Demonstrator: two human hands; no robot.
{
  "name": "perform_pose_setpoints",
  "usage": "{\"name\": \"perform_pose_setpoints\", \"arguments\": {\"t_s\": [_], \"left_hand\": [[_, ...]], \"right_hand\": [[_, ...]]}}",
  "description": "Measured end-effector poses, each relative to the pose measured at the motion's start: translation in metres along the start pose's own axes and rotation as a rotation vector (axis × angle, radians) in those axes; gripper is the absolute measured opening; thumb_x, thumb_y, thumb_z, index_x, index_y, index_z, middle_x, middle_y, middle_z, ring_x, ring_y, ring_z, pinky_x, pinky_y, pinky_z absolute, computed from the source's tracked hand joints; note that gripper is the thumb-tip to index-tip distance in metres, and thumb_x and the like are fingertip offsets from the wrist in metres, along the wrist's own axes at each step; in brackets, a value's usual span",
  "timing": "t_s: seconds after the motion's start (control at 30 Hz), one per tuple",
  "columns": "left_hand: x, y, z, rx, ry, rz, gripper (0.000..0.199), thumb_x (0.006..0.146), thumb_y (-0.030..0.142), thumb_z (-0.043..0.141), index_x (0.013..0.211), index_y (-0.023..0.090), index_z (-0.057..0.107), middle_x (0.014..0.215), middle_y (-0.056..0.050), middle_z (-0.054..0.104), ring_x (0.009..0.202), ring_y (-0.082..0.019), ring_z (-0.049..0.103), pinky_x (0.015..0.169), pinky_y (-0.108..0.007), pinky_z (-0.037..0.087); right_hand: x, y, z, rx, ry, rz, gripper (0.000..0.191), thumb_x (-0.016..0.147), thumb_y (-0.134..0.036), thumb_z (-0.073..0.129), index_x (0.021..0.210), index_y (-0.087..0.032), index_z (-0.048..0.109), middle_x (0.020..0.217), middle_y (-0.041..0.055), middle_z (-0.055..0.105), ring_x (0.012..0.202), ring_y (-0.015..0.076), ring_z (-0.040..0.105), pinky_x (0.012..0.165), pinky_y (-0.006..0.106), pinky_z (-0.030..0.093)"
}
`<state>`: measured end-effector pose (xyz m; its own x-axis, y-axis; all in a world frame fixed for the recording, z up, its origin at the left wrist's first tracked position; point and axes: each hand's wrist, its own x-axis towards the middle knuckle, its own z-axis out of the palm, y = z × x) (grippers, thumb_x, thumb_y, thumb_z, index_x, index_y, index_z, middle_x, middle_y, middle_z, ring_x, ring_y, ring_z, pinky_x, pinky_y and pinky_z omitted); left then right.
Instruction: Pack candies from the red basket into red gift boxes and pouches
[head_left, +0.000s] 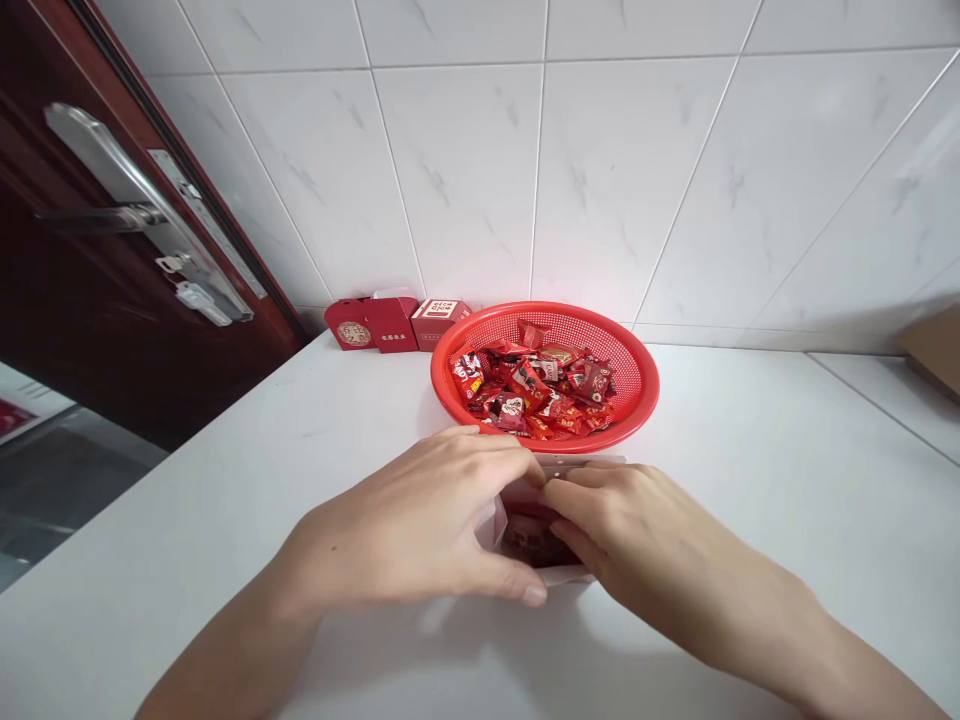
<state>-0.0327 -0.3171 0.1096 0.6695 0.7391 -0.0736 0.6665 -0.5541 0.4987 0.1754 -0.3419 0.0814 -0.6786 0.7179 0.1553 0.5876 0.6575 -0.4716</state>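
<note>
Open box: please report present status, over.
Left grip around left side of open box; right grip at opening. Contents partly hidden. Red basket close behind.

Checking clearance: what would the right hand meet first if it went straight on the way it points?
Likely the left hand, at its fingertips; the right hand looks almost touching them, though the exact gap in depth is unclear.
</note>
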Motion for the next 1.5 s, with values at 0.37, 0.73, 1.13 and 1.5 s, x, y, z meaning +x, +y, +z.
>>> {"name": "perform_pose_setpoints", "arguments": {"t_s": [0.37, 0.73, 1.13, 1.5], "left_hand": [[0.004, -0.01, -0.007, -0.02, -0.007, -0.015, 0.022, 0.089, 0.038, 0.067, 0.105, 0.028, 0.075, 0.104, 0.0, 0.076, 0.097, -0.024, 0.07, 0.082, -0.03, 0.049], [0.012, -0.02, -0.014, 0.072, 0.013, 0.076, 0.029, 0.094, 0.046, 0.063, 0.11, 0.026, 0.077, 0.108, -0.004, 0.076, 0.102, -0.026, 0.071, 0.085, -0.031, 0.05], [0.022, -0.043, -0.012, -0.043, 0.117, 0.073, 0.065, 0.085, 0.02, 0.065, 0.148, 0.031, 0.054, 0.126, -0.004, 0.074, 0.108, -0.024, 0.072, 0.09, -0.034, 0.058], [0.036, -0.056, -0.012, -0.391, 0.457, 0.2, 0.015, 0.086, 0.028, 0.069, 0.096, 0.018, 0.075, 0.094, -0.006, 0.076, 0.08, -0.017, 0.068, 0.072, -0.029, 0.06]], "right_hand": [[-0.023, 0.021, -0.048, -0.061, 0.292, 0.073, 0.017, 0.097, -0.034, 0.061, 0.093, -0.025, 0.074, 0.081, 0.0034, 0.075, 0.067, 0.0181, 0.067, 0.061, 0.028, 0.052], [-0.006, 0.05, -0.045, -0.012, -0.029, 0.204, 0.027, 0.087, -0.045, 0.074, 0.1, -0.023, 0.065, 0.095, 0.0037, 0.073, 0.079, 0.0194, 0.068, 0.064, 0.029, 0.051], [0.012, 0.063, -0.035, 0.171, 0.044, 0.193, 0.03, 0.085, -0.013, 0.066, 0.113, -0.02, 0.06, 0.099, 0.0049, 0.074, 0.076, 0.0169, 0.068, 0.065, 0.03, 0.054], [0.014, 0.086, -0.033, 0.461, 0.356, -0.057, 0.018, 0.093, -0.036, 0.067, 0.099, -0.019, 0.065, 0.102, 0.0064, 0.069, 0.071, 0.0141, 0.066, 0.065, 0.032, 0.06]]}}
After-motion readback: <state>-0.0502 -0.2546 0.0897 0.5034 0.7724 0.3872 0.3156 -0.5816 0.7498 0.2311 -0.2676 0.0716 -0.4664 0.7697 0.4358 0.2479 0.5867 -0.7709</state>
